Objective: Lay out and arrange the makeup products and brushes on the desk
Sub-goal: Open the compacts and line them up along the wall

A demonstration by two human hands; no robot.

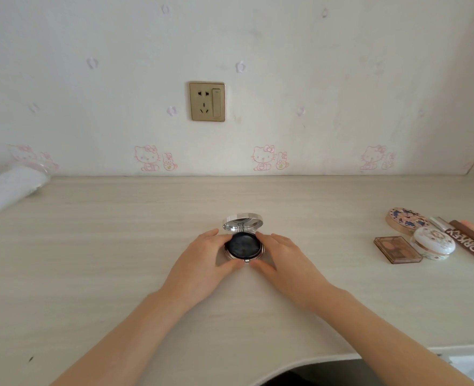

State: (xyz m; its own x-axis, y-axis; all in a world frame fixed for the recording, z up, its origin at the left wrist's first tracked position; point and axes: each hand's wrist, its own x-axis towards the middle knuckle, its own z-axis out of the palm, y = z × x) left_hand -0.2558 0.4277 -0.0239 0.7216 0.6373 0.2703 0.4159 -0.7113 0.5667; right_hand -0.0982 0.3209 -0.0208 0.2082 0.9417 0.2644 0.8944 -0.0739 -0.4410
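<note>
A round silver compact (244, 247) stands open in the middle of the pale wooden desk (90, 260). Its mirrored lid (242, 220) is tilted up at the back and a black puff fills its base. My left hand (202, 263) holds the base from the left, fingers along its side and thumb at the front clasp. My right hand (283, 260) holds it from the right in the same way. More makeup lies at the far right: a round patterned compact (405, 218), a white ornate round box (432, 242), a brown eyeshadow palette (397, 249), a brown lettered box (470, 246) and several slim tubes (472, 228).
A white plastic-wrapped bundle (10, 188) lies at the back left by the wall. A gold wall socket (207, 101) sits above the desk. The desk's front edge (341, 355) curves inward at the lower right.
</note>
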